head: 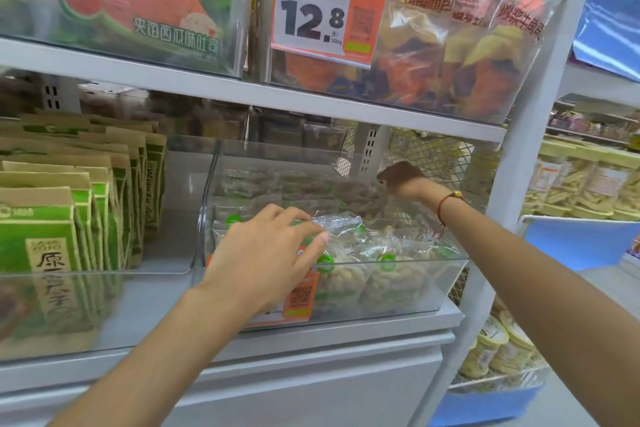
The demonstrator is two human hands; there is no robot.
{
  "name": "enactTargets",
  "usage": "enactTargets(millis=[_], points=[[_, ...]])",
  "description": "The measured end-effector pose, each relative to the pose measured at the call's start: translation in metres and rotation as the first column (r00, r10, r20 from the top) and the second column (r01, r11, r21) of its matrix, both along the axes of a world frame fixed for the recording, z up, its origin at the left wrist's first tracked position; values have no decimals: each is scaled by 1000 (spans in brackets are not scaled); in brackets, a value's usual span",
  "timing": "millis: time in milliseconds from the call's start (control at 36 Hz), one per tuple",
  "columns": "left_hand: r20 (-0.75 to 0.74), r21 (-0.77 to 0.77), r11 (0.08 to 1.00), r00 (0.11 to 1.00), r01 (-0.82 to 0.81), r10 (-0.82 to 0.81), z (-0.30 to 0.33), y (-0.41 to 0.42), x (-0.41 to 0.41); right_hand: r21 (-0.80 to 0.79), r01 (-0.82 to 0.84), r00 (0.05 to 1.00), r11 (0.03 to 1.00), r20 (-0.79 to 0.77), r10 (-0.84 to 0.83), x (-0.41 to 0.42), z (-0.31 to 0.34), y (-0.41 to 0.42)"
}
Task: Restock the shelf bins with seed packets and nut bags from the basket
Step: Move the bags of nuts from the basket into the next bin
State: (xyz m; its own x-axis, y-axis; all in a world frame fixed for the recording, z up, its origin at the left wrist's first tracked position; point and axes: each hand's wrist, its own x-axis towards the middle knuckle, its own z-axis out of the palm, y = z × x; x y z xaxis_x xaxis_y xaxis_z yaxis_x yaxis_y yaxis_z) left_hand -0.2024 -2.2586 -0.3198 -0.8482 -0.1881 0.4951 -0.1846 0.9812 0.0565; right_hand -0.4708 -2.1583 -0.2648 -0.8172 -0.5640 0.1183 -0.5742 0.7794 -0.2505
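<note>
A clear plastic shelf bin holds several clear nut bags with green round labels. My left hand reaches over the bin's front wall, its fingers and thumb curled round a nut bag on top of the pile. My right hand is deep at the back of the bin, in shadow, gripping a blurred brownish nut bag. In the neighbouring bin on the left, green and kraft seed packets stand in rows. The basket is out of view.
An upper shelf hangs close above the bin, carrying bread bags and an orange 12.8 price tag. A white upright post bounds the right side. Jars and a blue crate lie beyond it.
</note>
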Motion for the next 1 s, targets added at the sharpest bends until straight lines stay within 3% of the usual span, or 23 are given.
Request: enactTargets(millis=[83, 194, 278, 444, 583, 639, 722, 778, 889, 1000], points=[[-3, -6, 1000, 1000, -13, 13, 1, 1, 0, 100, -82, 994, 992, 76, 75, 10, -5, 8], [-11, 9, 1000, 1000, -3, 3, 0, 1, 0, -63, -115, 989, 991, 81, 120, 24, 4, 19], [-55, 1, 1000, 998, 1, 0, -1, 1, 0, -95, -176, 982, 980, 57, 182, 47, 8, 32], [-263, -87, 993, 960, 77, -98, -4, 18, 25, -104, -359, 925, 928, -171, 339, 127, -5, 73], [-361, 76, 991, 930, 111, -76, -26, 47, 81, 40, -482, 835, 875, -280, 473, 211, -26, 97], [-285, 147, 988, 959, 37, 6, -42, 52, 106, 109, -521, 829, 846, -172, 533, 240, -35, 98], [42, 290, 945, 988, -151, 146, -66, 53, 143, 244, -567, 814, 787, 21, 580, 269, -68, 87], [254, 351, 902, 953, -253, 168, -87, 50, 165, 313, -601, 794, 736, 130, 593, 284, -105, 77], [539, 371, 840, 828, -396, 152, -142, 44, 201, 491, -629, 776, 602, 350, 525, 305, -190, 64], [687, 395, 783, 720, -480, 95, -211, 37, 228, 565, -604, 797, 562, 428, 426, 316, -262, 57]])
